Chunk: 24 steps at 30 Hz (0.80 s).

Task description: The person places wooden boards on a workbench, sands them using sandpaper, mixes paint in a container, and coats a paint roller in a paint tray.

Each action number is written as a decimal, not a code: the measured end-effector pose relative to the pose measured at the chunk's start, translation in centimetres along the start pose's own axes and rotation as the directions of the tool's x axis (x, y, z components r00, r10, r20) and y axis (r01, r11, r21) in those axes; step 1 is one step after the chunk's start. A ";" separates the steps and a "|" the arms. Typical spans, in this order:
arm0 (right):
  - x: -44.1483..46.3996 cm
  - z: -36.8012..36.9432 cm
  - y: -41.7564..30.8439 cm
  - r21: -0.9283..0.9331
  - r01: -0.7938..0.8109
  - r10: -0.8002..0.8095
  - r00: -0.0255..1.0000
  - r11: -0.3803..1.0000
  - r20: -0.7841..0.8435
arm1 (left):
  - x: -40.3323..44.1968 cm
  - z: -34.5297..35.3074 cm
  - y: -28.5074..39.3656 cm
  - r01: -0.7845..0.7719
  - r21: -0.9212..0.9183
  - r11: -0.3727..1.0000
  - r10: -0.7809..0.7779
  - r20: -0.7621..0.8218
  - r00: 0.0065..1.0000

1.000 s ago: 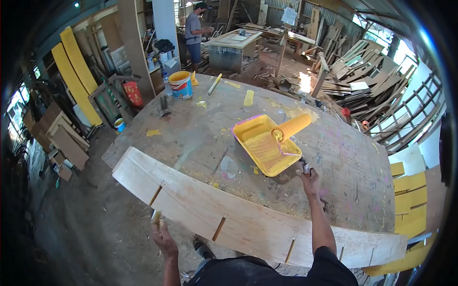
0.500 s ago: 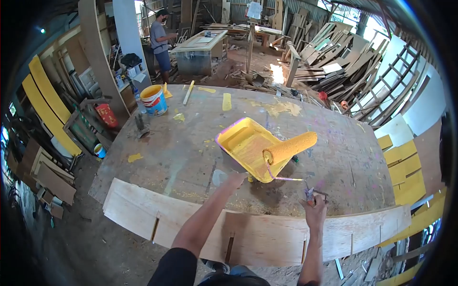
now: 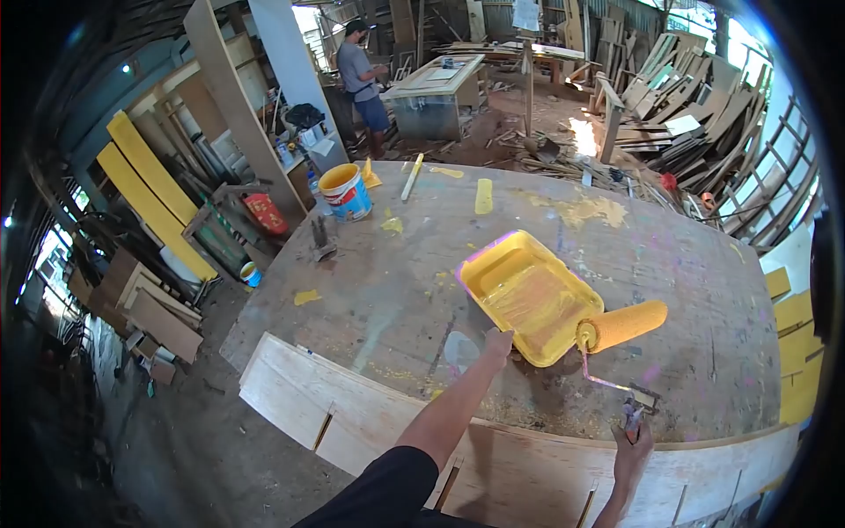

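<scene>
My right hand (image 3: 634, 440) is closed around the handle of a paint roller (image 3: 627, 326). Its sleeve is coated in yellow paint and sits just off the right corner of a yellow paint tray (image 3: 493, 304). Wet yellow paint covers the tray's sloped bottom. At the tray's near left edge my left hand (image 3: 498, 343) grips the rim, its fingers partly hidden. A long pale wooden board (image 3: 528, 458) with several slots lies along the table's near edge, under my forearms.
On the paint-stained table (image 3: 378, 264) stand a yellow-smeared paint bucket (image 3: 347, 194), a stick (image 3: 412, 178) and a dark brush-like tool (image 3: 322, 239). Yellow-painted boards (image 3: 145, 189) lean at left. Another person (image 3: 363, 84) stands by a far workbench (image 3: 431, 97).
My view has swung left, so the table and its things appear farther right. The roller sleeve has moved from over the tray's right corner to beside it. My left hand stays by the tray.
</scene>
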State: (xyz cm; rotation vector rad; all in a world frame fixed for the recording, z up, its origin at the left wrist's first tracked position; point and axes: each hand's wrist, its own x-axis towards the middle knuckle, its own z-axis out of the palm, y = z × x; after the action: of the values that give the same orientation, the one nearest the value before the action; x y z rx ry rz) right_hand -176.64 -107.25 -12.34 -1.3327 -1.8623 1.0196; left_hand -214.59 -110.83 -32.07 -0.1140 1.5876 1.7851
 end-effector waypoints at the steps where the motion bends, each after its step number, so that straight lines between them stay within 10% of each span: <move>1: 0.1 -0.1 -0.1 -0.003 -0.001 0.001 1.000 1.000 0.011 | -0.2 -0.5 0.0 0.005 -0.003 1.000 -0.005 -0.010 1.000; 24: -3.9 11.1 -5.7 -0.283 0.091 -0.068 0.994 0.955 0.089 | 7.9 -32.5 12.7 0.072 0.045 0.996 -0.069 -0.071 0.995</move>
State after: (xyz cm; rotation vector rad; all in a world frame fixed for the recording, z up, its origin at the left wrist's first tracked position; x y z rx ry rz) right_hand -187.44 -114.65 -13.27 -1.3824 -2.1692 0.7923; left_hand -240.21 -135.75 -33.25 -0.2088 1.6533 1.7049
